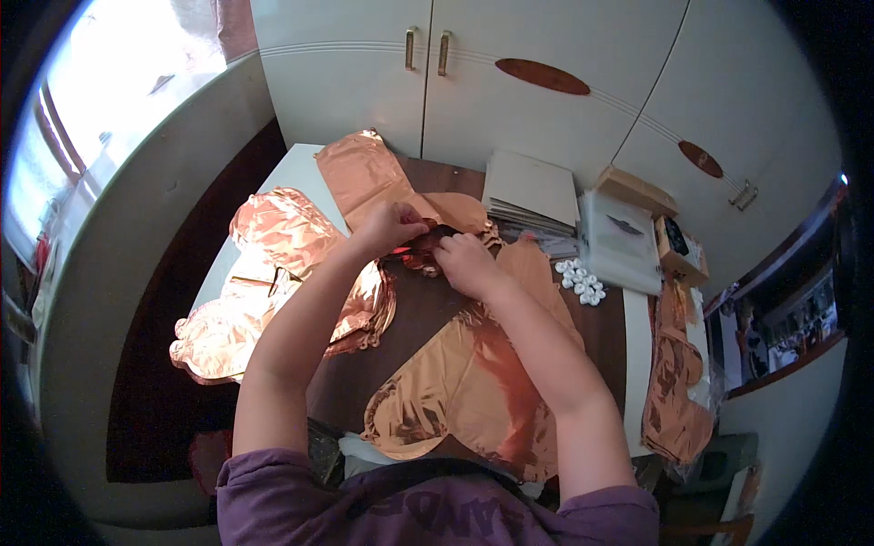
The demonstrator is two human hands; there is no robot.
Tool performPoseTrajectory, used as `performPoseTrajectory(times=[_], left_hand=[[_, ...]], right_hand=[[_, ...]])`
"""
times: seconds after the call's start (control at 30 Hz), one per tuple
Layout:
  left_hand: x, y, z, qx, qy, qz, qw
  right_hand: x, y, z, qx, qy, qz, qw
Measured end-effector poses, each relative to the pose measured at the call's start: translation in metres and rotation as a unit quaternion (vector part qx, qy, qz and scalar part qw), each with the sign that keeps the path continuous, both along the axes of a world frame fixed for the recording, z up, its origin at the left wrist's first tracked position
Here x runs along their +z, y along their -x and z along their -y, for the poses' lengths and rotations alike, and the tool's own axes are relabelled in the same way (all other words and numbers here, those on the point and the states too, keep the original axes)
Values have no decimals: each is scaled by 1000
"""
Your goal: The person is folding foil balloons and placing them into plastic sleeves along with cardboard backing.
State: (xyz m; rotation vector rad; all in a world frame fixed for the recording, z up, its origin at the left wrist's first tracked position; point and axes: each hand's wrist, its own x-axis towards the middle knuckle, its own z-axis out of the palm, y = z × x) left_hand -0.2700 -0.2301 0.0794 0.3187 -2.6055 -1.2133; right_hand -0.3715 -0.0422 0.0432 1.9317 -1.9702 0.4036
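Observation:
My left hand [391, 227] and my right hand [466, 264] meet near the far middle of the table, fingers closed on a small crumpled piece of shiny copper-coloured foil [421, 247]. It looks like part of a flat foil balloon, though my fingers cover some of it. Just beyond it lies a flat copper foil balloon [364, 177]. Beneath my right forearm, another flat foil balloon [428, 382] stretches toward my body. To the left, several shiny foil balloons [287, 232] lie in a loose heap, partly behind my left forearm.
Small white rolls [581, 282] sit right of my right hand. Behind them are a stack of pale cards [533, 191], clear plastic bags [621, 241] and a small box [683, 250]. More foil [678, 391] hangs at the table's right edge. Cream cupboard doors [346, 82] stand behind.

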Motion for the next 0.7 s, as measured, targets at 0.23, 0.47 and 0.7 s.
performPoseTrajectory(times=[0.23, 0.47, 0.7], left_hand=[[0, -3, 0, 15, -86, -42, 995], [5, -20, 13, -25, 35, -38, 998], [-3, -11, 6, -61, 127, 3, 990]], right_hand=[[6, 14, 11, -8, 41, 69, 997], [51, 13, 20, -105, -135, 318, 933], [41, 23, 30, -66, -25, 242, 968]])
